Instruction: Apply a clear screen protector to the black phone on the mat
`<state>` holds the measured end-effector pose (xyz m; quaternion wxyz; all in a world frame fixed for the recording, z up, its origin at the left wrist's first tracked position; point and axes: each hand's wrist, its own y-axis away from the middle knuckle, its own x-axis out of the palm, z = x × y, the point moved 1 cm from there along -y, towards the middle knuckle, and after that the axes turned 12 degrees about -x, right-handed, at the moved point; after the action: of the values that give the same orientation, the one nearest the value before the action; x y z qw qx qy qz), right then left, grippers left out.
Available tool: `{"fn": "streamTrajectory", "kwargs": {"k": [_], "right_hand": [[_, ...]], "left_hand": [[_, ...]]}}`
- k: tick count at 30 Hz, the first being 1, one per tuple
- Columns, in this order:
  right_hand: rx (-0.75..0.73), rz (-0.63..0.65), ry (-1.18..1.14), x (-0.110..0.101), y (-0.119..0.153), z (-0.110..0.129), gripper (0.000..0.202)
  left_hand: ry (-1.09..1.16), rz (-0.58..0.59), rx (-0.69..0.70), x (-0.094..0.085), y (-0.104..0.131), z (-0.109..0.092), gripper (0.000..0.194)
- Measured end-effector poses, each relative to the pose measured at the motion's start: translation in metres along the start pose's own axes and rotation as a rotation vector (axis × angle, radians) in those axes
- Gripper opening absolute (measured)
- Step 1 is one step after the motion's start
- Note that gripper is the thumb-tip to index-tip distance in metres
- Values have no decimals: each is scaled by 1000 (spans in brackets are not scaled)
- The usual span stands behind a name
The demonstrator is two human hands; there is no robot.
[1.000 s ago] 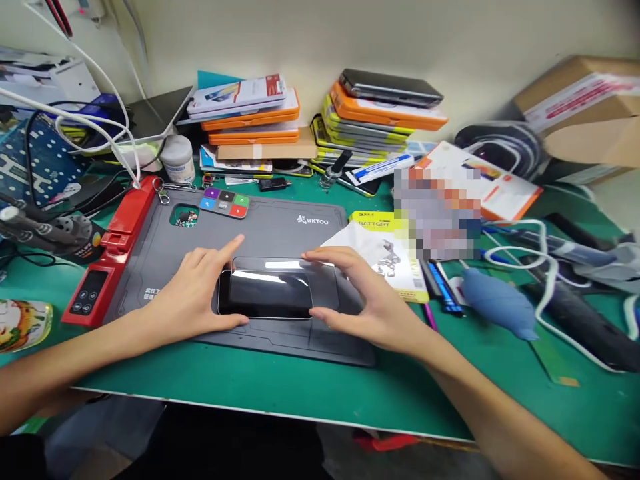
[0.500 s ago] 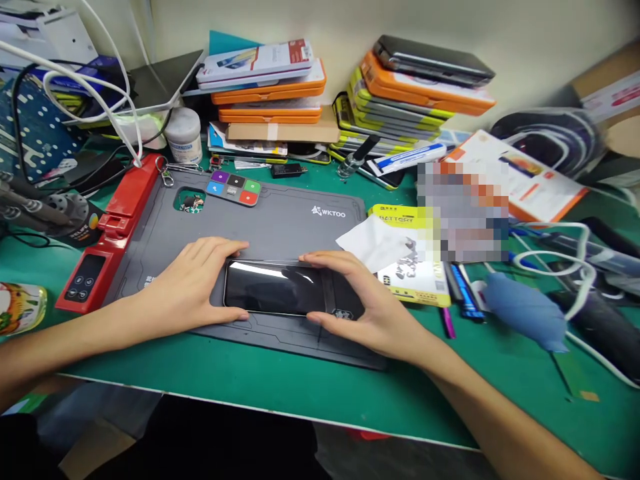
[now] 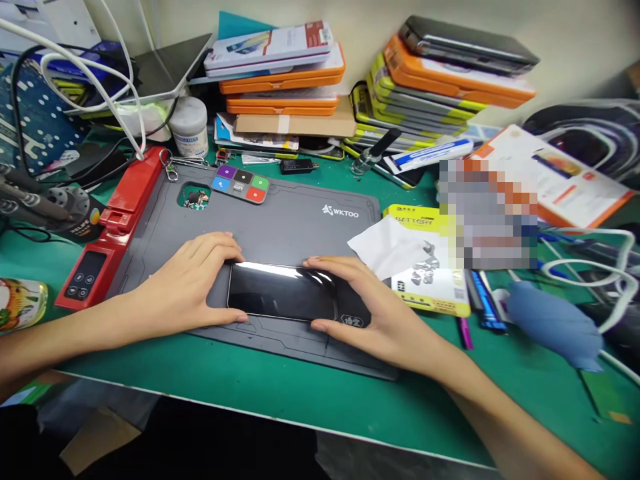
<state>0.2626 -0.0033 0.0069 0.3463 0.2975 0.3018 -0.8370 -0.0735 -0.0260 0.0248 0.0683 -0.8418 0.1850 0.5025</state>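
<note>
A black smartphone (image 3: 283, 292) lies screen up on the dark grey work mat (image 3: 295, 217), its glossy screen reflecting light along the far edge. My left hand (image 3: 203, 283) grips its left end, fingers at the far edge and thumb at the near one. At the opposite end, my right hand (image 3: 373, 307) holds the phone the same way, thumb on the near long edge. Its palm side covers part of the right end. Past the right hand, a white cloth or paper (image 3: 383, 247) overlaps a yellow battery packet (image 3: 453, 297).
A red device with buttons (image 3: 133, 193) stands along the mat's left side. Stacked orange and yellow cases (image 3: 280, 107) line the wall. To the right are a blue air blower (image 3: 553, 323), tools and white cables. A white jar (image 3: 189, 127) sits behind the mat.
The camera view has shifted a little, so most things appear slightly farther right. Both hands keep the same hold on the smartphone, which still lies on the mat.
</note>
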Motion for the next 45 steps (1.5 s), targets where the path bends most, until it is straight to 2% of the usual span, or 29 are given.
{"fn": "streamTrajectory", "kwargs": {"k": [5, 14, 23, 36, 45], "right_hand": [[12, 14, -7, -1, 0, -1, 71], [10, 18, -1, -3, 0, -1, 73], [10, 24, -5, -3, -1, 0, 74], [42, 48, -62, -9, -4, 3, 76], [44, 69, -87, -13, -4, 2, 78]], "left_hand": [[13, -21, -14, 2, -1, 0, 74], [47, 27, -33, -3, -1, -2, 72], [57, 37, -20, -4, -3, 3, 81], [-1, 9, 18, -7, -3, 4, 71], [-20, 4, -15, -6, -3, 7, 70]]}}
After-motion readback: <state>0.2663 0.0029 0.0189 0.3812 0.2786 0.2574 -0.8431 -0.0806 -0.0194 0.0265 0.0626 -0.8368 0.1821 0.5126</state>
